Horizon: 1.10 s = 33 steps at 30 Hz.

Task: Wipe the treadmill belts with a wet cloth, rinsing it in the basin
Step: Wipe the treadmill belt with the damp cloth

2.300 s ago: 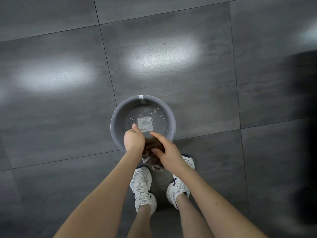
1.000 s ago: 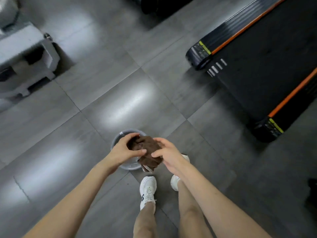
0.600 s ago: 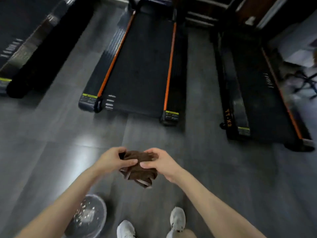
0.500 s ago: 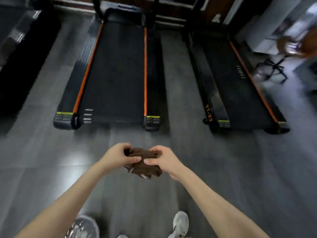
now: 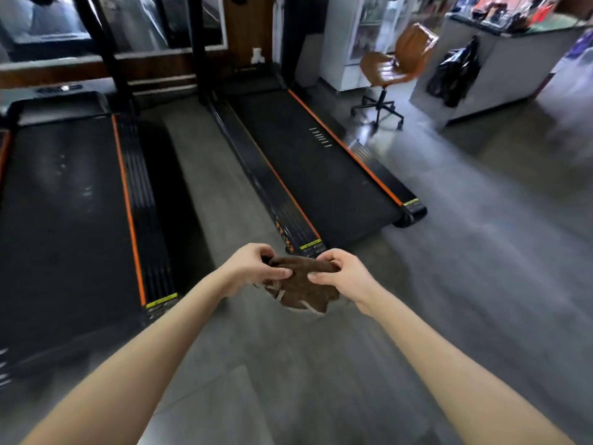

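Observation:
A brown cloth hangs bunched in front of me, above the grey floor. My left hand pinches its left upper edge and my right hand pinches its right upper edge. Two black treadmills with orange side stripes lie ahead. The left treadmill belt fills the left side. The right treadmill belt runs diagonally just beyond my hands. The basin is out of view.
A strip of grey floor separates the treadmills. An orange swivel chair stands at the back right, beside a grey counter with a black bag hanging on it. Open floor lies to the right.
I have lifted the cloth out of the basin and turned away from it toward the treadmills. The basin has left the view. Both hands still hold the cloth, now nearer the right treadmill.

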### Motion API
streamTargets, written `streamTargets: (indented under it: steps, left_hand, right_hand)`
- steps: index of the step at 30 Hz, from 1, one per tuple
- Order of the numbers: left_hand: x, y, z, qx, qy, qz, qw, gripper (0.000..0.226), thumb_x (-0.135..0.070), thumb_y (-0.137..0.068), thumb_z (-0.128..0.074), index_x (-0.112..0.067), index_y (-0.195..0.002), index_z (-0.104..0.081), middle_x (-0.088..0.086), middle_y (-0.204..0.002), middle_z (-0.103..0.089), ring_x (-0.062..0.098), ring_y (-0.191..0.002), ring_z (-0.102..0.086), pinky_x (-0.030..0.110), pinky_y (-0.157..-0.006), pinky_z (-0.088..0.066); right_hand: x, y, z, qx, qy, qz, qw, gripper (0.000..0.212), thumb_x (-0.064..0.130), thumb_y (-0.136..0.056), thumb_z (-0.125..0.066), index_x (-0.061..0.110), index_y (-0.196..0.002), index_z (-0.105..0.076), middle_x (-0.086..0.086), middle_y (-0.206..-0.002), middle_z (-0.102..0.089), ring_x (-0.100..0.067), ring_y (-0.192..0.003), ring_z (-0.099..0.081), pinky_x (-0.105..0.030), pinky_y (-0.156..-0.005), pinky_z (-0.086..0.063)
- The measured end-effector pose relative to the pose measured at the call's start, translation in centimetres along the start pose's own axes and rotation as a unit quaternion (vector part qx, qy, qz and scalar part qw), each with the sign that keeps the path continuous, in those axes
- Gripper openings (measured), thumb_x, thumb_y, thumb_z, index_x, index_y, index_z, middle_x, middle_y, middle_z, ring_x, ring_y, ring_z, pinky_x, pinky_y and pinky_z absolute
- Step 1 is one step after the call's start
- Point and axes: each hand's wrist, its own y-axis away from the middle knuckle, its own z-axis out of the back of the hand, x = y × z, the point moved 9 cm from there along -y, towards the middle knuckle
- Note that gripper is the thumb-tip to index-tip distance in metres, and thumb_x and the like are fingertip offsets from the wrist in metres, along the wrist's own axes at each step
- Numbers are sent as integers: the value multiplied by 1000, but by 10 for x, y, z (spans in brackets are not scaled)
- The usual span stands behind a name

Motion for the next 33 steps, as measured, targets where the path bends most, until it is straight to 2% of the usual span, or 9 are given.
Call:
streamTargets:
  steps: [5,8,12,16,21,23,26,29,33]
  left_hand:
    - [-59,-102,-37,32,-14,7,999,17,-24,-74,-79,-18,-80,-64,0,-79,-65,16,-77,-63,34,-72,-55]
    - [-102,-175,-56,38,-59,-17,997,19,-31,-74,-78,-19,-79,-64,-3,-77,-65,13,-74,-62,26,-64,-52]
    - [-169,-280,-88,37,-94,-44,994,26,-35,-72,-78,-14,-78,-64,0,-73,-64,15,-70,-61,31,-67,-51]
    - [-238,-371,-144,99,-97,-52,989,24,-31,-71,-80,-16,-75,-63,0,-74,-65,17,-72,-63,36,-71,-54]
    - [-329,-479,-224,181,-198,-75,960,22,-37,-72,-79,-23,-74,-63,-5,-81,-63,15,-83,-61,34,-74,-50]
    - [-369,-521,-253,180,-219,-91,955,22,-37,-72,-78,-20,-76,-64,-3,-84,-62,17,-85,-60,34,-74,-48]
    - [-423,-578,-293,161,-198,-99,962,21,-32,-74,-78,-19,-72,-61,-4,-76,-58,15,-77,-56,30,-66,-43]
    - [-464,-630,-321,132,-242,-98,956,25,-43,-74,-75,-26,-68,-57,-9,-72,-58,10,-71,-55,27,-59,-39]
    - [-505,-695,-339,98,-250,-84,960,23,-46,-74,-73,-28,-69,-58,-8,-74,-60,13,-77,-57,28,-61,-40]
  right_hand:
    - [-1,-68,102,-31,-23,-26,999,25,4,-76,-76,14,-96,-65,1,-83,-67,-15,-80,-63,-22,-62,-49]
    - [-8,-117,164,-43,-38,-49,997,25,1,-78,-70,19,-95,-65,-3,-92,-68,-17,-82,-63,-25,-61,-47]
    - [-12,-176,258,-76,-76,-79,991,27,1,-80,-65,20,-100,-64,0,-93,-65,-12,-79,-61,-24,-59,-47]
    - [-26,-215,357,-127,-112,-98,981,25,6,-82,-69,18,-102,-64,-4,-95,-67,-18,-83,-65,-30,-66,-52]
    - [-36,-257,489,-168,-94,-86,977,20,14,-84,-70,18,-103,-64,0,-84,-65,-8,-68,-61,-16,-47,-43]
    - [-40,-281,545,-175,-82,-84,978,21,16,-85,-70,17,-105,-65,0,-83,-65,-7,-65,-59,-13,-42,-39]
    - [-51,-322,628,-171,-61,-85,980,20,17,-84,-69,19,-103,-65,0,-83,-64,-9,-67,-58,-18,-47,-38]
    - [-55,-369,701,-140,-45,-84,986,21,14,-86,-67,18,-106,-65,4,-80,-62,-7,-66,-55,-20,-50,-38]
    - [-50,-437,777,-93,-15,-90,991,21,12,-87,-66,19,-107,-63,3,-80,-60,-7,-65,-54,-18,-48,-39]
